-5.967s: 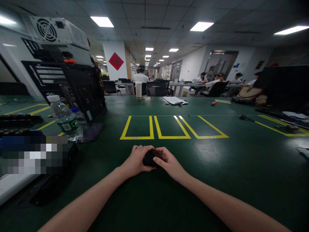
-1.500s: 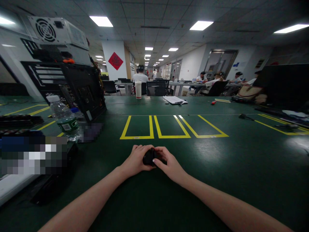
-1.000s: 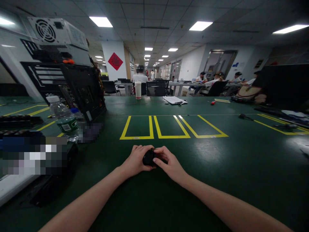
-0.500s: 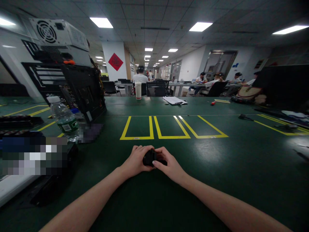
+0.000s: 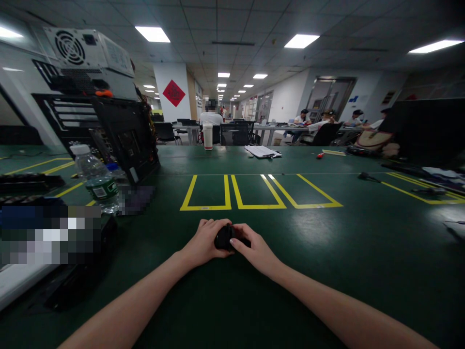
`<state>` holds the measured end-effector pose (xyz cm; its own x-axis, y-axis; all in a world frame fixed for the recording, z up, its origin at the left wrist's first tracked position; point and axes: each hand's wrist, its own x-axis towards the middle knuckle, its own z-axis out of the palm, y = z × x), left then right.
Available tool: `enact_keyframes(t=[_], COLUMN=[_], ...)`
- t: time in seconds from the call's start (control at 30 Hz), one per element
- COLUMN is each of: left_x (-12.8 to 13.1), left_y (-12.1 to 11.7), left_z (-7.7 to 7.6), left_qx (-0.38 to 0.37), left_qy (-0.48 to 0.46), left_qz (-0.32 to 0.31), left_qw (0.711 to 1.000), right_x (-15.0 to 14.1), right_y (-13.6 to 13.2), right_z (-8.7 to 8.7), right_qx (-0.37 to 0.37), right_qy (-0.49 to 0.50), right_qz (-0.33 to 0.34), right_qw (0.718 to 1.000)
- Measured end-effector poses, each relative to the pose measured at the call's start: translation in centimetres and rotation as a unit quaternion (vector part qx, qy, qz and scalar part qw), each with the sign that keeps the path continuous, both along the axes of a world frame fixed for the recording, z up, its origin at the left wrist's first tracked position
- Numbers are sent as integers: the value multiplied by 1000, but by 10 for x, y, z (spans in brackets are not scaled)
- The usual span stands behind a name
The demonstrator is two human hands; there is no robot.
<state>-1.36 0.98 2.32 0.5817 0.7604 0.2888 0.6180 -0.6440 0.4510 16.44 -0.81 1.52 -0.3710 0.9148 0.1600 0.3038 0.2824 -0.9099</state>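
Your left hand (image 5: 209,241) is clamped on the small black object (image 5: 223,238) — your right hand (image 5: 254,246) grips its other side — just beyond your forearms, nearer you than the yellow tape outlines (image 5: 205,208) on the worktop (image 5: 203,310).

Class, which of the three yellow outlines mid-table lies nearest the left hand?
The leftmost outline: its near edge lies just beyond the left hand, while the middle outline and rightmost outline sit farther right.

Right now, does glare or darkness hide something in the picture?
Head view: pale glare on the green table, to the right of the right hand; the black object in the left hand is too dark for detail; coarse pixel blocks at left; edges look stretched.
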Motion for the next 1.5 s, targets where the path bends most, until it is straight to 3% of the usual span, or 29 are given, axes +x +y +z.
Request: enact_keyframes(t=[0.3, 0.6, 0.87, 1.1, 1.3, 1.5], left_x=[0, 2, 0, 0, 0, 1], left_y=[-2, 5, -2, -1, 5, 8], left_z=[5, -10, 5, 4, -7, -14], left_qx=[-11, 26, -10, -24, -9, -2], left_qy=[1, -13, 0, -3, -15, -16], left_qz=[-1, 9, -2, 9, 15, 8], left_qw=[1000, 1000, 1000, 1000, 1000, 1000], right_x=[0, 0, 1, 2, 4, 2], right_y=[-3, 2, 1, 0, 1, 7], right_z=[3, -4, -1, -5, -2, -3], right_qx=[35, 4, 18, 39, 25, -51], right_qy=[28, 29, 22, 26, 16, 76], right_qz=[15, 1, 24, -11, -44, 20], right_qw=[999, 1000, 999, 999, 999, 996])
